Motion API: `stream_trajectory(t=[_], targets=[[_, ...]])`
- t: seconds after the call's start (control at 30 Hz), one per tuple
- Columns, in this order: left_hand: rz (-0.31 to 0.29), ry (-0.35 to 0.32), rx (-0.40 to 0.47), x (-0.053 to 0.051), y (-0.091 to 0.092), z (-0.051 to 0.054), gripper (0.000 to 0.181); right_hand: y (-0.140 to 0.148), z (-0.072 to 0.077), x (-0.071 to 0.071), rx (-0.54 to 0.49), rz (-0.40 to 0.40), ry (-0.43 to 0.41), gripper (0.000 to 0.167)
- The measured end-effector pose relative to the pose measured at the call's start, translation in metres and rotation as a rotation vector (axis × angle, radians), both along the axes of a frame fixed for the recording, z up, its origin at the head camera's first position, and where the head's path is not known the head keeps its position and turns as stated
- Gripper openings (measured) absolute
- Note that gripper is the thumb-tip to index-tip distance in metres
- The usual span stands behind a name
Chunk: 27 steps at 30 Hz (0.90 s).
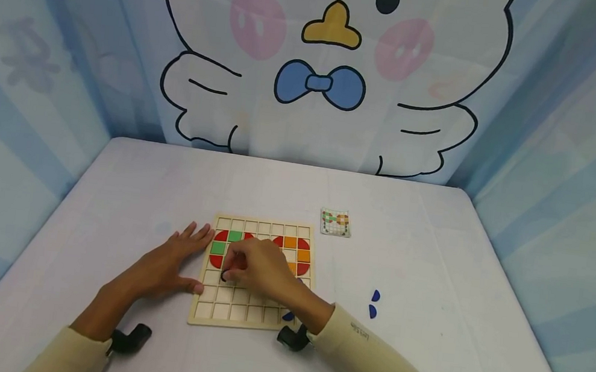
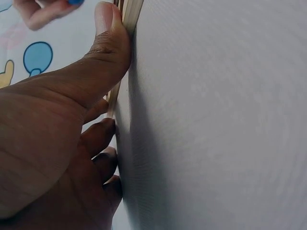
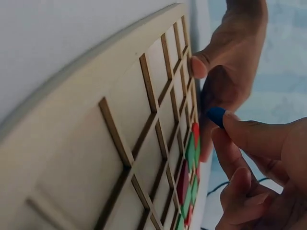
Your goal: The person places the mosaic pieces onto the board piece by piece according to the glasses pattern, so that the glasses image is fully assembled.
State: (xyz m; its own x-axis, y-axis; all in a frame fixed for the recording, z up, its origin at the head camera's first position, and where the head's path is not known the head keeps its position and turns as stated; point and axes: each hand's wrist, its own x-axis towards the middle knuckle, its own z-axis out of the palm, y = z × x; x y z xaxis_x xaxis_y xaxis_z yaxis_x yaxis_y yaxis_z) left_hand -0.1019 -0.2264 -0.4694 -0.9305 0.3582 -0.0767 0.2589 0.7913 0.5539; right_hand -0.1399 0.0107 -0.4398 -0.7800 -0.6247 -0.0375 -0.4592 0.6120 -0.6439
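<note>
A wooden grid board (image 1: 232, 312) lies on the table, with red, green and orange pieces set in its upper rows. My left hand (image 1: 166, 266) rests along its left edge, thumb and fingers extended and touching the side. Over the left part of the board, my right hand (image 1: 264, 270) pinches a small blue piece (image 3: 216, 116) between thumb and index finger, just above the grid. A blue quarter-round piece (image 1: 288, 316) shows at the board's lower right. The right hand and forearm hide part of the middle of the grid.
Two more blue pieces (image 1: 376, 295) lie on the white table right of the board. A small pattern card (image 1: 335, 222) sits beyond the board's upper right corner. Printed curtains (image 1: 309, 132) stand behind the table and at both sides.
</note>
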Motion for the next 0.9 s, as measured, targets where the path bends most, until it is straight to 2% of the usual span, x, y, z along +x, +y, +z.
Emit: stream_trajectory(t=[0.13,0.3,0.67,0.9], targets=[[-0.011,0.007,0.006,0.0,-0.001,0.001,0.116,-0.013,-0.007,-0.006,0.038,0.01,0.021,0.013],[-0.02,0.01,0.013,0.001,-0.001,0.001,0.116,-0.022,-0.011,-0.009,0.06,0.006,0.005,0.013],[-0.017,0.019,0.008,0.0,-0.001,-0.001,0.114,-0.032,-0.007,-0.012,0.139,0.026,0.015,0.015],[-0.024,0.017,0.008,-0.001,-0.002,-0.003,0.114,-0.033,-0.005,-0.013,0.17,0.029,-0.015,0.013]])
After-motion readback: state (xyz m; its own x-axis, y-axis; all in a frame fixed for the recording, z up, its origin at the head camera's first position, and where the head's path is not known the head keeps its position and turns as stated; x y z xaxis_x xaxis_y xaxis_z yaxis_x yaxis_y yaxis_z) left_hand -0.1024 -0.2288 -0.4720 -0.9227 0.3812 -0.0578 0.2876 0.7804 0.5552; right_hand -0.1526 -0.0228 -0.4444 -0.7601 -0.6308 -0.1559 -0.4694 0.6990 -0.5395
